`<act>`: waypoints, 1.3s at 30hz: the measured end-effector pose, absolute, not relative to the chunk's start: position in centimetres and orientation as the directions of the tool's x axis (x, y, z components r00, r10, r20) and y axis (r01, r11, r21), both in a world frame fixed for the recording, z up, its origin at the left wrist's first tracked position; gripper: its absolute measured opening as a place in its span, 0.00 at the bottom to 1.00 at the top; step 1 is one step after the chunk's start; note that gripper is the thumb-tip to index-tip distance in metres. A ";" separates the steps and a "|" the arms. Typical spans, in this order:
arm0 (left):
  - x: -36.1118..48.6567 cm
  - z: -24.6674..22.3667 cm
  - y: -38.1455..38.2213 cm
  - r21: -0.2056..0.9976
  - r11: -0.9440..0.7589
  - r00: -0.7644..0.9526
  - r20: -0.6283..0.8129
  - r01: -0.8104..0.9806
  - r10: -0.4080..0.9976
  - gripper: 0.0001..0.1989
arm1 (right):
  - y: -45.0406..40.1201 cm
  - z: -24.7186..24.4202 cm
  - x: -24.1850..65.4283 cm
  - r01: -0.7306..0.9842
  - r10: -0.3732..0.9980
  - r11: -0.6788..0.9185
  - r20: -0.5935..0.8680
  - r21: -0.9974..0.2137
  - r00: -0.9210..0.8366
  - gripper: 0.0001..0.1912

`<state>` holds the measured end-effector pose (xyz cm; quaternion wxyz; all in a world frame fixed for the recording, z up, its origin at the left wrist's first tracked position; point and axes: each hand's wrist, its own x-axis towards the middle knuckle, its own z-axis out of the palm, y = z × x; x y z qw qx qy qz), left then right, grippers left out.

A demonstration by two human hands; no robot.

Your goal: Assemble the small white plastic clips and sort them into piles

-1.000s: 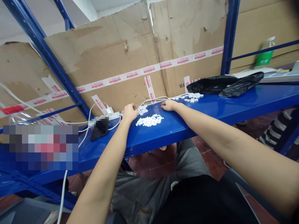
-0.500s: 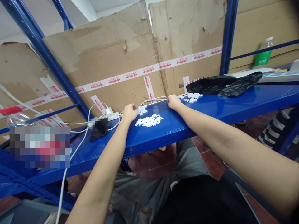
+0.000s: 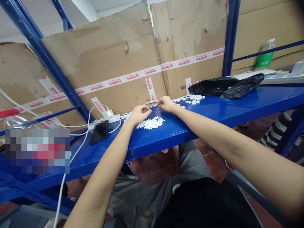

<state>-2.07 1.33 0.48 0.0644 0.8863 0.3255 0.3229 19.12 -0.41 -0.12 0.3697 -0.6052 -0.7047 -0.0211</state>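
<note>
Right hand point(image 3: 167, 104) has slid left, nearer the left hand point(image 3: 140, 114). Cardboard point(image 3: 95, 63) backs the blue shelf point(image 3: 180, 133). Along it lie a power strip point(image 3: 110, 119), left fingers point(image 3: 149, 110) curled narrowly above white pieces point(image 3: 150, 123), right fingers point(image 3: 159, 103) narrowly pinched, any hold unclear, and a black bag point(image 3: 213, 87).

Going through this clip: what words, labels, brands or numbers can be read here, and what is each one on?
"MA" in dark capitals on the cardboard box; anything after it is hidden.
Red lettering on the white packing tape: too small to read.
The green bottle label: nothing legible.
</note>
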 end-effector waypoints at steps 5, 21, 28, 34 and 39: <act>-1.7 0.5 0.3 0.367 -0.783 0.658 0.426 0.502 0.621 0.21 | -0.8 -0.1 18.6 0.884 0.839 0.282 0.543 -0.373 -0.038 0.19; -1.2 0.6 -0.5 0.317 -0.823 0.746 0.355 0.470 0.563 0.20 | -0.3 -0.4 18.8 0.915 0.876 0.221 0.481 -0.339 -0.034 0.15; -0.8 0.3 -0.2 0.386 -0.821 0.788 0.293 0.420 0.541 0.16 | -0.3 -0.5 18.9 0.925 0.910 0.143 0.414 -0.352 0.017 0.09; -0.7 0.2 0.3 0.389 -0.821 0.784 0.302 0.419 0.543 0.12 | -0.2 -0.3 18.8 0.915 0.910 0.185 0.414 -0.358 -0.022 0.13; -0.7 0.1 0.5 0.409 -0.811 0.772 0.309 0.419 0.555 0.09 | -0.6 -0.3 18.6 0.895 0.906 0.232 0.420 -0.381 -0.057 0.11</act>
